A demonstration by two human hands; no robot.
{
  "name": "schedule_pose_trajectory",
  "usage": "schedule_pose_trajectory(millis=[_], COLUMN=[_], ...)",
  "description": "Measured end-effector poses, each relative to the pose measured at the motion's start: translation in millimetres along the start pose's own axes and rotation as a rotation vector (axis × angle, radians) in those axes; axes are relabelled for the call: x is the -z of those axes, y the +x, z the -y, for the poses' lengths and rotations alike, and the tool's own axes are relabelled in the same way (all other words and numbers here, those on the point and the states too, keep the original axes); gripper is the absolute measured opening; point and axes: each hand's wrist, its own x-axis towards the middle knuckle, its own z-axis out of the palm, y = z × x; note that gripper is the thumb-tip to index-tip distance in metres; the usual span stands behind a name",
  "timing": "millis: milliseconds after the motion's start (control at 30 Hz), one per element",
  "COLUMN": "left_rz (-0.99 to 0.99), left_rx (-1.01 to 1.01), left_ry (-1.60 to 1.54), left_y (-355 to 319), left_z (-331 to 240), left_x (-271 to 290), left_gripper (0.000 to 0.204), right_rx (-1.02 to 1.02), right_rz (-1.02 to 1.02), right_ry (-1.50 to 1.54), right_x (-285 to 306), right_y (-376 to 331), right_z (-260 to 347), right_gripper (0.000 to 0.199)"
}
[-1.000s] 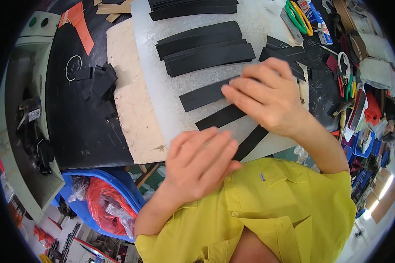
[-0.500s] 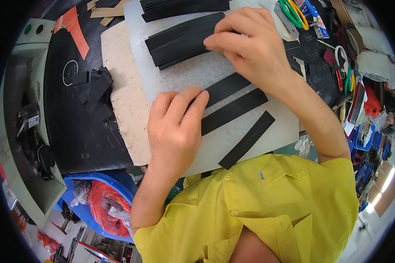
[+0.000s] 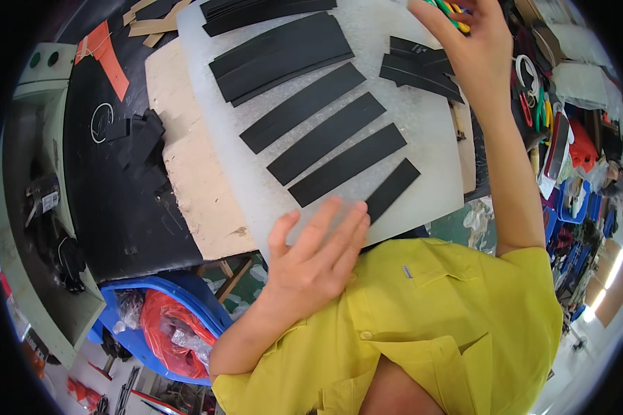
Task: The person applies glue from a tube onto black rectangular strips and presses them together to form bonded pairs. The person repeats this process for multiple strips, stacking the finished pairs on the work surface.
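Observation:
A white cutting board (image 3: 429, 138) carries several flat black strips. Three long ones (image 3: 325, 138) lie side by side on a slant, with a short one (image 3: 392, 190) nearest me. A thicker stack of strips (image 3: 280, 55) lies further back. My left hand (image 3: 315, 259) rests flat on the board's near edge, fingers spread and holding nothing, just below the short strip. My right hand (image 3: 467, 48) is stretched to the far right corner, its fingers at the green and yellow handles of a pair of scissors (image 3: 450, 8). I cannot make out whether it grips them.
A loose pile of black pieces (image 3: 419, 66) sits at the board's right, under my right arm. A beige board (image 3: 187, 159) and a black mat (image 3: 118, 200) lie to the left. Below is a blue bin (image 3: 194, 294) with a red bag. Tools crowd the right side (image 3: 554, 138).
My right hand left the strips and reached up to the far right corner. My left hand slid back from the strips to the board's near edge. A third long strip now lies in the row.

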Motion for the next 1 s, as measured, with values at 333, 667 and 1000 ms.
schedule_pose_trajectory(millis=[333, 667, 1000], left_rz=[0.056, -0.164, -0.197], left_rx=[0.142, 0.057, -0.008], left_ry=[0.067, 0.075, 0.091], left_y=[7.0, -30.1, -28.8], left_z=[13.8, 12.5, -7.4], left_x=[11.7, 19.8, 0.1], left_gripper=[0.05, 0.044, 0.033], right_rx=[0.053, 0.002, 0.731], right_rz=[0.219, 0.264, 0.263], right_ry=[0.13, 0.309, -0.251], right_x=[-22.5, 53.8, 70.2], right_y=[28.7, -52.3, -142.8], right_z=[-31.5, -23.2, 12.5], right_gripper=[0.056, 0.029, 0.047])
